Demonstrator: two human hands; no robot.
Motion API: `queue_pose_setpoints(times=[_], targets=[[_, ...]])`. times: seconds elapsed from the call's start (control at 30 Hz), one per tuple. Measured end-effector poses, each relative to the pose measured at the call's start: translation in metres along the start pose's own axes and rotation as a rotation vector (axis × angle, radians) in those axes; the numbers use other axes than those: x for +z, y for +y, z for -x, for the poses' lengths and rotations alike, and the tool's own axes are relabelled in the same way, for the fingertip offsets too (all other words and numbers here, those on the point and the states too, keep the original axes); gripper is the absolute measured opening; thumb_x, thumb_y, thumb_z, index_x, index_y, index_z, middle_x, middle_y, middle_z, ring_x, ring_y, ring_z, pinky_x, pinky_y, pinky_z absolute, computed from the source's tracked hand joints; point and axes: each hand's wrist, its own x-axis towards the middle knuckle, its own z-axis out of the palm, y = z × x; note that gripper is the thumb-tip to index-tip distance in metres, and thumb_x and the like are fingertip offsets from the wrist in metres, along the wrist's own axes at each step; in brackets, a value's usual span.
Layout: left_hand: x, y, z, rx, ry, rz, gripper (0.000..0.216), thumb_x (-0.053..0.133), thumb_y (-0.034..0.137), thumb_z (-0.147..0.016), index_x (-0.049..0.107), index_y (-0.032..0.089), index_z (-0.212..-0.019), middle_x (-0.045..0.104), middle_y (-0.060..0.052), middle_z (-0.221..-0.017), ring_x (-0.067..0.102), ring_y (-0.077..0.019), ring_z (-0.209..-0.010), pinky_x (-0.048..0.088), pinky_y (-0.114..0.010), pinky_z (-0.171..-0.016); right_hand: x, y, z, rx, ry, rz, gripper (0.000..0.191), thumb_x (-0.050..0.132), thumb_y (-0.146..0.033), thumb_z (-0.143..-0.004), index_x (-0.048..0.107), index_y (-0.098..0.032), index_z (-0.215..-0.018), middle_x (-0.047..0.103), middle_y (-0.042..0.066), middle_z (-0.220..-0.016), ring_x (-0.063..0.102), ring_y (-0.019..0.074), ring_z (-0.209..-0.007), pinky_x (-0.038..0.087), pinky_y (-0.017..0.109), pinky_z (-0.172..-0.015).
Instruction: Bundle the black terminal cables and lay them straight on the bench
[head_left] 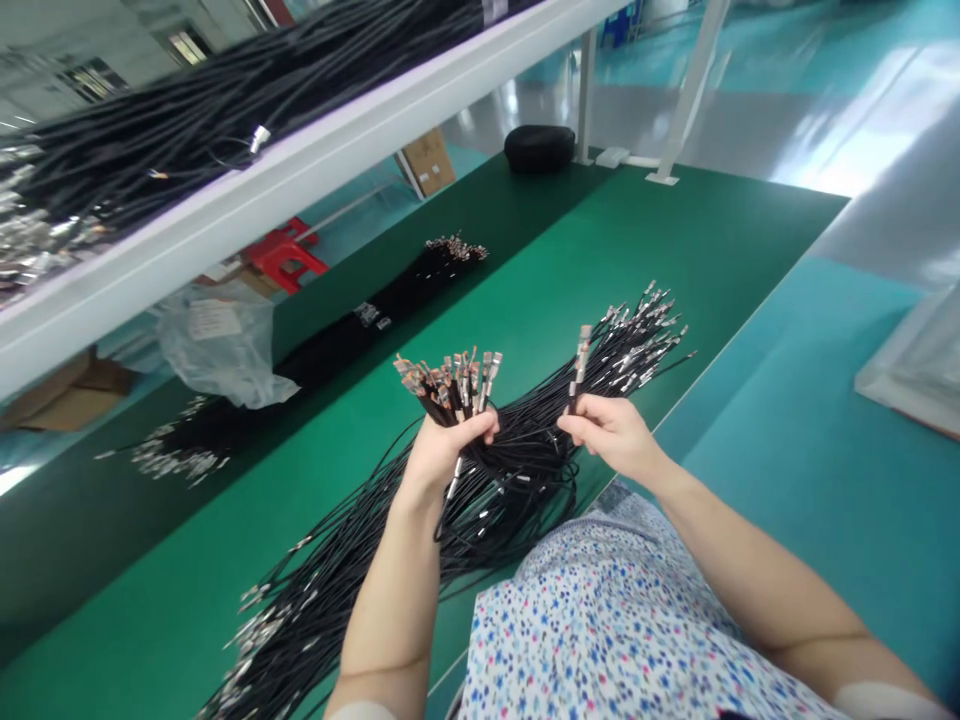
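My left hand [444, 448] is closed around a bunch of black wires [450, 385], their metal terminal ends standing up in a fan above my fingers. My right hand [609, 430] pinches a single black wire [580, 362] upright, its metal terminal at the top, a short way right of the bunch. Beneath both hands lies a large loose pile of black wires with metal terminals [517, 470] on the green table [585, 260], stretching from lower left to upper right.
A second wire bundle [360, 320] lies further back, beside a clear plastic bag [217, 345]. A white shelf rail [300, 170] overhead carries more black wires. A black case [538, 147] sits at the far table end. The table's right edge borders teal floor.
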Motion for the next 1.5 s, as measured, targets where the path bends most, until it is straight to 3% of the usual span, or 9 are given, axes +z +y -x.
queue_pose_setpoints(times=[0.2, 0.47, 0.57, 0.63, 0.7, 0.8, 0.97, 1.2, 1.5], targets=[[0.029, -0.021, -0.002, -0.063, 0.03, 0.257, 0.036, 0.07, 0.023, -0.061, 0.065, 0.013, -0.095, 0.064, -0.009, -0.096, 0.059, -0.0196, -0.083, 0.047, -0.032, -0.078, 0.038, 0.003, -0.012, 0.021, -0.059, -0.067, 0.024, 0.055, -0.032, -0.076, 0.047, -0.017, -0.06, 0.049, -0.004, -0.048, 0.042, 0.0063, -0.038, 0.032, 0.018, -0.039], [0.031, -0.034, -0.001, -0.163, 0.021, 0.288, 0.023, 0.071, 0.021, -0.06, 0.066, 0.011, -0.08, 0.063, -0.011, -0.105, 0.059, -0.0214, -0.09, 0.046, -0.032, -0.083, 0.045, 0.005, -0.002, -0.258, -0.183, 0.175, 0.012, 0.043, -0.013, -0.08, 0.055, -0.014, -0.081, 0.061, 0.007, -0.084, 0.056, 0.0141, -0.075, 0.045, 0.029, -0.071], [0.031, -0.039, -0.003, -0.181, 0.076, 0.336, 0.019, 0.07, 0.024, -0.061, 0.065, 0.012, -0.075, 0.066, -0.008, -0.089, 0.061, -0.0205, -0.083, 0.047, -0.035, -0.081, 0.029, 0.03, -0.005, -0.034, -0.167, -0.123, 0.013, 0.049, -0.021, -0.08, 0.058, -0.014, -0.085, 0.062, 0.003, -0.073, 0.057, 0.0111, -0.062, 0.048, 0.025, -0.06], [0.033, -0.039, -0.003, -0.147, 0.089, 0.348, 0.017, 0.07, 0.025, -0.062, 0.062, 0.012, -0.07, 0.064, -0.005, -0.071, 0.061, -0.0181, -0.074, 0.045, -0.038, -0.083, 0.007, 0.063, -0.011, 0.21, 0.039, -0.234, 0.015, 0.053, -0.027, -0.078, 0.058, -0.014, -0.082, 0.061, 0.001, -0.066, 0.055, 0.0086, -0.051, 0.046, 0.02, -0.049], [0.036, -0.037, -0.003, -0.109, 0.068, 0.333, 0.017, 0.068, 0.027, -0.064, 0.059, 0.012, -0.066, 0.057, -0.001, -0.059, 0.058, -0.014, -0.063, 0.044, -0.039, -0.085, -0.019, 0.103, -0.02, 0.47, 0.317, -0.165, 0.016, 0.056, -0.03, -0.076, 0.057, -0.013, -0.075, 0.06, 0.001, -0.06, 0.05, 0.0061, -0.042, 0.04, 0.016, -0.039], [0.042, -0.034, -0.005, -0.085, 0.029, 0.31, 0.021, 0.067, 0.029, -0.066, 0.055, 0.012, -0.062, 0.047, 0.002, -0.053, 0.049, -0.0096, -0.052, 0.045, -0.038, -0.081, -0.046, 0.156, -0.032, 0.718, 0.426, -0.036, 0.026, 0.059, -0.035, -0.075, 0.054, -0.013, -0.062, 0.055, 0.001, -0.045, 0.043, 0.0055, -0.032, 0.033, 0.016, -0.031], [0.037, -0.032, -0.013, -0.096, 0.006, 0.332, 0.02, 0.067, 0.027, -0.067, 0.052, 0.013, -0.064, 0.044, 0.003, -0.053, 0.046, -0.0085, -0.052, 0.043, -0.033, -0.074, -0.053, 0.194, -0.039, 0.787, 0.455, -0.029, 0.021, 0.067, -0.022, -0.066, 0.052, -0.013, -0.055, 0.048, -0.001, -0.033, 0.04, 0.0066, -0.026, 0.031, 0.016, -0.029], [-0.003, -0.032, -0.023, -0.109, 0.123, 0.429, 0.02, 0.067, 0.025, -0.065, 0.05, 0.014, -0.066, 0.037, 0.006, -0.053, 0.041, -0.0059, -0.049, 0.043, -0.031, -0.069, -0.077, 0.203, -0.016, 0.777, 0.705, -0.118, 0.02, 0.044, -0.025, -0.085, 0.045, -0.016, -0.067, 0.051, -0.003, -0.04, 0.045, 0.0058, -0.031, 0.041, 0.015, -0.034], [0.018, -0.031, -0.032, -0.1, 0.043, 0.36, 0.026, 0.068, 0.026, -0.063, 0.046, 0.014, -0.061, 0.04, 0.004, -0.051, 0.043, -0.0075, -0.048, 0.042, -0.032, -0.066, -0.074, 0.204, -0.052, 0.865, 0.588, -0.166, 0.016, 0.06, -0.018, -0.076, 0.048, -0.013, -0.067, 0.051, -0.001, -0.038, 0.051, 0.0106, -0.032, 0.045, 0.019, -0.033]])
